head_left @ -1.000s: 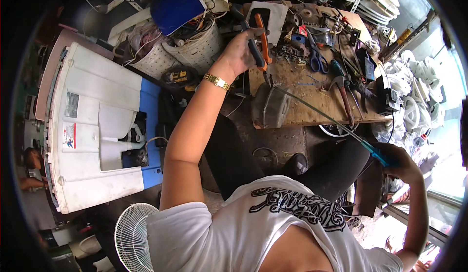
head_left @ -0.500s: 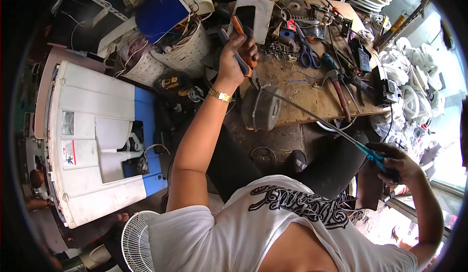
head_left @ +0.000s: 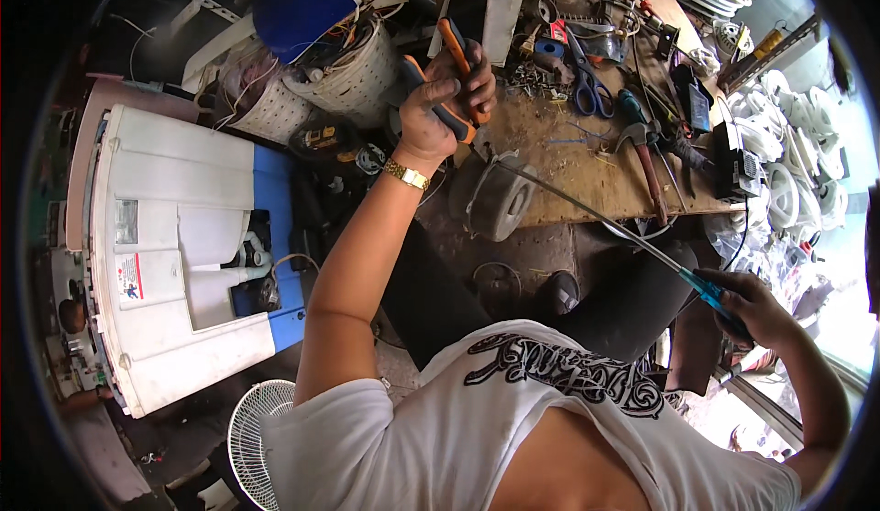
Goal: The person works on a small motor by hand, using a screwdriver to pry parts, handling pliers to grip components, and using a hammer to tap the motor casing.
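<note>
My left hand [head_left: 431, 117] grips orange-and-black pliers [head_left: 450, 39], its fingers round the handles, with the jaws pointing down at a grey rounded housing [head_left: 504, 207] by the workbench's near edge. A teal-handled screwdriver [head_left: 710, 293] is in my right hand [head_left: 765, 314]; its long shaft runs up-left across the bench to the housing's top, where the tip is too small to make out exactly. The workbench [head_left: 577, 190] also carries scissors [head_left: 591, 97], a wooden-handled hammer [head_left: 653, 181] and scattered small metal bits [head_left: 541, 80].
White-and-blue appliance [head_left: 151, 181] on the left, fan [head_left: 247, 438] below it. Bins of wires [head_left: 321, 76] and blue panel [head_left: 302, 7] at the back. Black box [head_left: 733, 167] at the bench's right end, piled white plastic parts [head_left: 793, 172] beyond. Another person's arm [head_left: 82, 403] shows at far left.
My left hand has shifted leftward with the pliers, its fingers now visible round both handles. My right hand has moved slightly right and down with the screwdriver.
</note>
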Demonstrator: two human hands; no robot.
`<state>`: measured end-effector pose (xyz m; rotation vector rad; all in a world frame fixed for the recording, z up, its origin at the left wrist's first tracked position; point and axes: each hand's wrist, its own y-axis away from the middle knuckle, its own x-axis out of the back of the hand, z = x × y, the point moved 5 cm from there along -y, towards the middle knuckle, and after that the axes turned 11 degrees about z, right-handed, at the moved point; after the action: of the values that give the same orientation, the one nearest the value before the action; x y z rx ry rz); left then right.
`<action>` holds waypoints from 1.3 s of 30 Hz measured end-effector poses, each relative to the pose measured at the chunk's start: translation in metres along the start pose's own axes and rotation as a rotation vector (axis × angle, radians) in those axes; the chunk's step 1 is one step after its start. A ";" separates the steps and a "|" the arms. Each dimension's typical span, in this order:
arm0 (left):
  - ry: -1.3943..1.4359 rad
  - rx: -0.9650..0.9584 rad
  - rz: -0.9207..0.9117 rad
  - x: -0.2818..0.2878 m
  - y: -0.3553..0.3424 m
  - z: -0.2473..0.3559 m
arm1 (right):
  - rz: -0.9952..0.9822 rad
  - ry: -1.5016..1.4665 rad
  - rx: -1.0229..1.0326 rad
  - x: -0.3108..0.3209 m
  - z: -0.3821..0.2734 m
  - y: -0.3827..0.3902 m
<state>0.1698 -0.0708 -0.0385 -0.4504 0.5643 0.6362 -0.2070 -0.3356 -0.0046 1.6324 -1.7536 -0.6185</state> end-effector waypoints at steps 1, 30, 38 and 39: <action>-0.002 0.001 0.005 0.001 0.001 0.000 | 0.009 0.052 0.027 -0.004 -0.002 0.001; -0.022 0.144 -0.017 0.001 -0.027 -0.008 | 0.129 -0.047 0.060 -0.013 -0.016 0.002; 0.023 0.100 -0.025 0.007 -0.024 -0.003 | 0.236 0.304 0.068 -0.022 -0.019 0.001; 0.007 0.101 -0.029 0.007 -0.022 -0.003 | 0.290 0.429 0.190 -0.022 -0.024 0.001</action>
<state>0.1882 -0.0852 -0.0407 -0.3656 0.5929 0.5761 -0.1901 -0.3116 0.0093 1.4574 -1.7108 0.0354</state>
